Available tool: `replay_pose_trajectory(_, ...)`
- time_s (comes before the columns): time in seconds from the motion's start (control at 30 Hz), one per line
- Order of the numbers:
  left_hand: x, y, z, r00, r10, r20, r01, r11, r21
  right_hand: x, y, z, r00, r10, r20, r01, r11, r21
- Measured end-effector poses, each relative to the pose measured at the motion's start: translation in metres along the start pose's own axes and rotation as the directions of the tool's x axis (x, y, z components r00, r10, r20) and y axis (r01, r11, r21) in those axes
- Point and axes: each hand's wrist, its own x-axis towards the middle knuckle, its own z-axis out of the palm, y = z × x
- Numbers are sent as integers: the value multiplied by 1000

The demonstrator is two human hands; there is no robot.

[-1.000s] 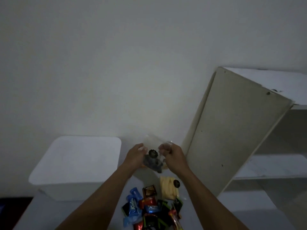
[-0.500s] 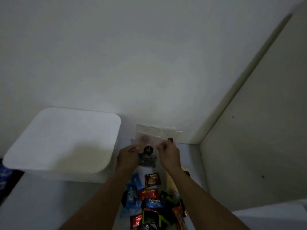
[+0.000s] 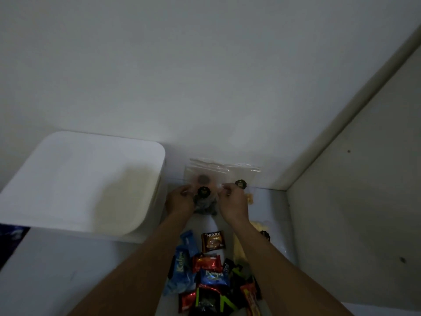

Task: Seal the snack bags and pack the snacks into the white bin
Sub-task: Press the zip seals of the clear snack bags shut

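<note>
Both hands are on one clear snack bag (image 3: 206,176), held upright at the back of the desk (image 3: 57,270), just right of the white bin (image 3: 86,179). The left hand (image 3: 180,201) pinches the bag's left edge and the right hand (image 3: 232,201) its right edge. Sealing seems to be the step in hand. Next, the top strip needs pressing closed along its whole length.

Views: one only, worn on the person's head; there is no second view to share ground with.
Position: above the near edge of the desk (image 3: 59,274), behind both forearms.
Facing: forward and steeply down, toward the wall (image 3: 205,76) at the desk's far edge.
Nearness: close. The left hand (image 3: 180,201) and right hand (image 3: 234,202), holding the clear bag (image 3: 205,173), sit just below frame centre.
Left of frame: white bin (image 3: 79,179), far left corner of the desk.
Right of frame: cabinet panel (image 3: 364,201), slanting along the desk's right edge.
Lens: wide-angle.
Light: dim.
</note>
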Motion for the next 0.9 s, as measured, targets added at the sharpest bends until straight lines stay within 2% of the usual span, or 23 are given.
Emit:
replay_pose_trajectory(0.13,0,2,1,998,40,53,-39,999,-21,-7,-1,-9,999,-6,38,5,1000,21)
replay_pose_trajectory(0.23,-8,5,0,997,57,43,-56,998,-32,-18,-3,-20,997,-23,68,23,1000,2)
replay_pose_trajectory(0.33,-21,1,1,999,34,-39,-32,998,45,-32,-5,-34,997,-16,74,17,1000,-12)
replay_pose_trajectory(0.4,-32,4,6,989,133,-66,-121,978,168,-42,-2,-43,999,-23,42,25,999,-45)
replay_pose_trajectory(0.5,-47,10,27,921,375,102,-388,895,219,-61,12,-58,1000,-6,-10,5,994,-108)
replay_pose_trajectory(0.57,-57,14,46,879,376,294,-449,861,241,-74,26,-68,998,57,-40,-63,987,-149)
replay_pose_trajectory(0.63,-59,9,67,812,326,483,-480,844,238,-85,43,-76,991,119,-67,-130,969,-211)
replay_pose_trajectory(0.7,-62,4,81,735,280,617,-581,729,362,-93,61,-80,980,176,-97,-196,945,-263)
replay_pose_trajectory(0.77,-64,-1,91,698,239,675,-644,622,445,-101,78,-83,967,226,-115,-249,930,-270)
replay_pose_trajectory(0.9,-61,-13,105,669,116,734,-696,444,564,-110,105,-85,947,297,-126,-321,905,-278)
